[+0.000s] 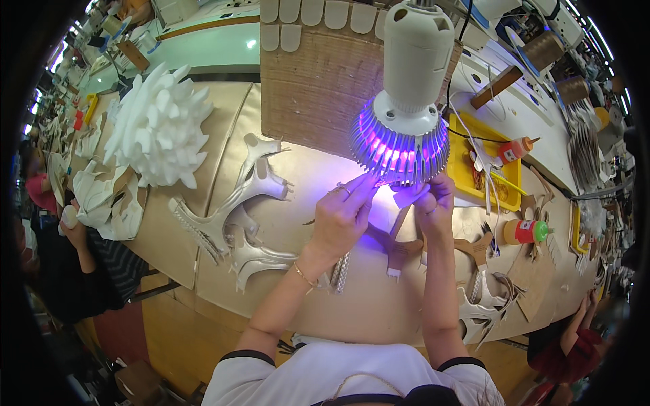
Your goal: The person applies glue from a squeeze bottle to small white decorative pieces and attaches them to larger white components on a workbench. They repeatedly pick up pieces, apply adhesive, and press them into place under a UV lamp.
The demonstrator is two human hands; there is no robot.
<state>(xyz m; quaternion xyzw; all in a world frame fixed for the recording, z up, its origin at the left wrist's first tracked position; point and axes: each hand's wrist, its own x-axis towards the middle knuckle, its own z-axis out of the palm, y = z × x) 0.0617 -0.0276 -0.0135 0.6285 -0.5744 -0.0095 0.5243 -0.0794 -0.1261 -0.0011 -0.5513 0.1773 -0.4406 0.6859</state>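
Both my hands are raised close under a hanging lamp (399, 139) that glows violet. My left hand (342, 220) is closed, fingertips together at the lamp's lower rim; what they pinch is lost in the glare. Between the thumb and fingers of my right hand (435, 203) is a small white piece (409, 196), tinted violet by the light. Just below the hands lies a brown strap piece (399, 249) with forked ends, partly hidden by them. Several pale metallic shoe uppers (261, 183) with cut-out straps lie left of my left forearm.
A cardboard sheet (318, 88) bearing rows of white pads stands behind the lamp. White foam pieces (159, 128) are heaped at the left. To the right are a yellow tray (467, 179), a red-capped bottle (518, 150), a green-capped bottle (527, 231) and more uppers (477, 308). Other people sit at both sides.
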